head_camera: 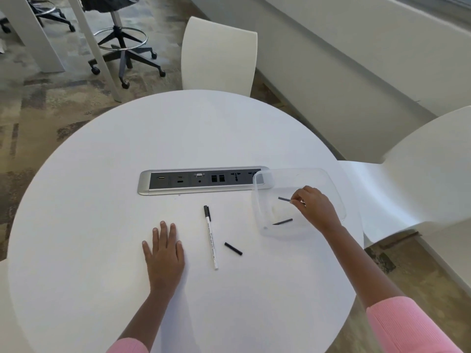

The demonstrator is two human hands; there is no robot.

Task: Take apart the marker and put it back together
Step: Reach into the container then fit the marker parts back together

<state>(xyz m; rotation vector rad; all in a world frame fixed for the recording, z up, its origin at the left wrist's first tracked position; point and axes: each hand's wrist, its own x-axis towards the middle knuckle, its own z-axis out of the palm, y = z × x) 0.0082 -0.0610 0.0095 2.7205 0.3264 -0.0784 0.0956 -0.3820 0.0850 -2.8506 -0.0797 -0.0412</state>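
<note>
A white marker (pixel 211 239) with a black cap at its far end lies on the round white table (pixel 102 174), near the middle. A short black piece (pixel 233 248) lies just right of it. A clear plastic container (pixel 328 179) stands to the right. My right hand (pixel 314 207) reaches into it and pinches a thin dark grey stick (pixel 284 199) between its fingertips. A second dark stick (pixel 283 221) lies on the container's floor. My left hand (pixel 164 253) rests flat on the table, left of the marker, holding nothing.
A grey and silver socket panel (pixel 193 180) is set into the table behind the marker; the container overlaps its right end. White chairs stand at the far side (pixel 219 54) and at the right (pixel 418 174). An office stool (pixel 122 44) is on the carpet beyond.
</note>
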